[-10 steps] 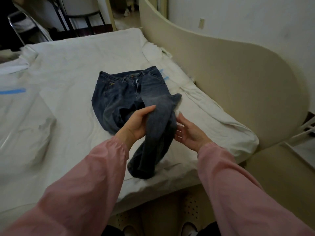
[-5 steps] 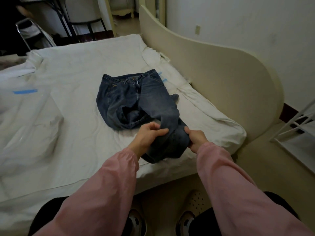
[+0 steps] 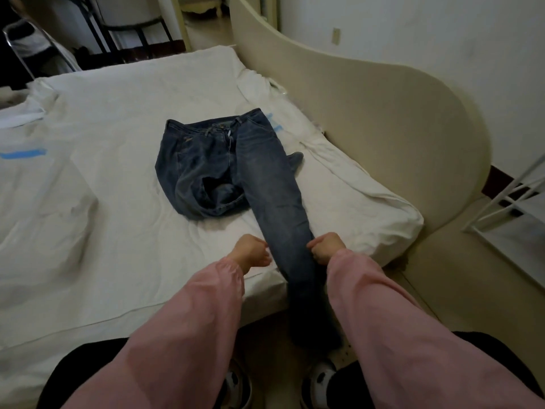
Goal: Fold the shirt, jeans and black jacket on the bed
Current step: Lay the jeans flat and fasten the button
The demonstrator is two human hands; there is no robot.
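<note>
Denim jeans (image 3: 224, 163), straightening step: left hand (image 3: 253, 252) and right hand (image 3: 326, 246) grip one leg at the bed (image 3: 118, 208) near edge. Next, probably unbunch the other leg.

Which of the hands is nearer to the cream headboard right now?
Right. The right hand grips the jeans leg on the edge facing the headboard; the left hand holds the opposite edge, farther from it.

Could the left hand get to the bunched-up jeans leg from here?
Probably yes. The bunched-up leg lies on the sheet just beyond the left hand, nothing between them; it would first have to release the straightened leg it appears to grip.
</note>
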